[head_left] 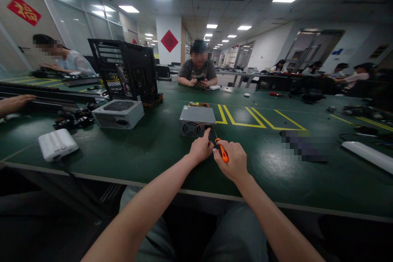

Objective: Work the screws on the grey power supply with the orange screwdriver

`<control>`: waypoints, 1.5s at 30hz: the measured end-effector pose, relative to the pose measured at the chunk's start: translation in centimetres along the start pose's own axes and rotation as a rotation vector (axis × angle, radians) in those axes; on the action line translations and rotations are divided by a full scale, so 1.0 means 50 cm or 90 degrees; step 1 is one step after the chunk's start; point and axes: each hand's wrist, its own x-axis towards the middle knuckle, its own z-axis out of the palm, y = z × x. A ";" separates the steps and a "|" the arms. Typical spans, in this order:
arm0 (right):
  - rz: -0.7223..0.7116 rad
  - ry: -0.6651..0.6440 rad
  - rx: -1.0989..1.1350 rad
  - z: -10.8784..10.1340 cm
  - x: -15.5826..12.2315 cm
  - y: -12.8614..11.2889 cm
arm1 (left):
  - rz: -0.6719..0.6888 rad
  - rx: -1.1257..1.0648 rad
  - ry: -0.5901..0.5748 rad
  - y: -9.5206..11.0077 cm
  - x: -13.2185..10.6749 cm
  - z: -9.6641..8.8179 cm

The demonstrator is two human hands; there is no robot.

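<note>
A grey power supply unit (pixel 196 120) stands on the green table (pixel 147 147) straight ahead, its fan grille facing me. My left hand (pixel 201 148) is curled, with a finger touching the unit's lower right corner. Just right of it, my right hand (pixel 233 161) is closed round an orange-handled screwdriver (pixel 222 151) whose tip points toward that same corner.
A second grey power supply (pixel 119 113) and a black computer case (pixel 129 69) stand to the left, with a white power bank (pixel 57 143) near the front edge. A white bar (pixel 368 155) lies at the right. People sit across the table; another person's hand (pixel 15 103) reaches in at far left.
</note>
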 end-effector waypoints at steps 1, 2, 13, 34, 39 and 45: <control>-0.018 -0.005 -0.004 -0.001 0.001 -0.001 | 0.000 -0.001 -0.003 -0.001 0.000 0.000; -0.032 -0.014 -0.007 -0.002 0.002 -0.003 | 0.001 -0.001 -0.008 -0.001 0.001 0.001; -0.047 -0.045 -0.030 -0.005 0.002 -0.006 | 0.002 -0.001 -0.016 -0.001 0.001 -0.002; -0.034 -0.064 -0.025 -0.006 -0.002 -0.010 | 0.010 -0.008 -0.016 -0.002 0.000 -0.003; 0.032 -0.010 -0.023 -0.004 -0.010 -0.007 | -0.006 0.014 0.005 -0.004 0.002 0.006; 0.004 -0.028 -0.031 -0.004 -0.013 -0.015 | -0.018 0.051 0.009 0.001 0.000 -0.003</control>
